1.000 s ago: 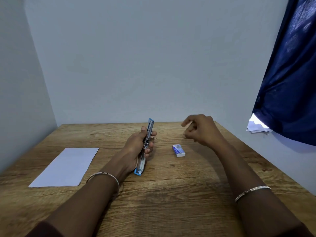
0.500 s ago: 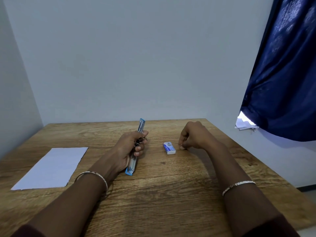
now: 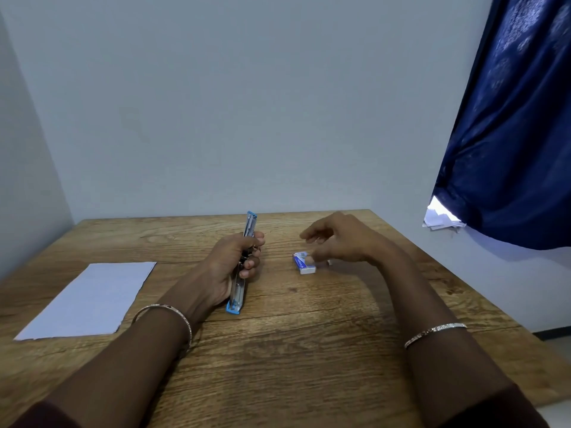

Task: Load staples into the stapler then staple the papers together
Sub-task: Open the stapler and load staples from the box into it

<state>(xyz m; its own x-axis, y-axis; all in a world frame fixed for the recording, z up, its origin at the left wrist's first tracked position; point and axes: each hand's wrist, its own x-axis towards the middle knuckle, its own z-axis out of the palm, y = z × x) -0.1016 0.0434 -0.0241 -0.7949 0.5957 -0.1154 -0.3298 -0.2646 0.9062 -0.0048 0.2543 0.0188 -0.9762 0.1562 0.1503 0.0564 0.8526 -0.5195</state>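
On the wooden surface (image 3: 278, 350), toward its middle, left hand (image 3: 230, 267) wrapped around an opened blue-and-metal stapler (image 3: 239, 291), fingers curled closed over the midsection, thumb pressed along the upper arm. Stapler swung fully open into one long line, near blue end resting on the wood, far blue tip angled up and away past the knuckles toward the wall. Just to the right, well apart from the stapler, small blue-and-white staple box (image 3: 303, 263) lying flat on the wood. Right hand (image 3: 340, 242) hovering just above and beside that box, fingers loosely spread and half curled, thumb tip down at the box's right edge, touching or nearly so; cannot tell whether any staples are pinched there, nothing clearly held. Far left, white papers (image 3: 89, 299) lying flat, near edge ragged, well apart from both hands and untouched. Thin metal bangle (image 3: 163, 313) on the left wrist, a matching one (image 3: 435, 333) on the right wrist, dark sleeve cuffs at the bottom corners. Behind the surface, plain pale wall (image 3: 247, 103). At upper right, dark blue patterned curtain (image 3: 509, 134) hanging down, with a bright gap at its lower left corner and some white sheets (image 3: 441, 219) stacked on a ledge there, too small to make out further.
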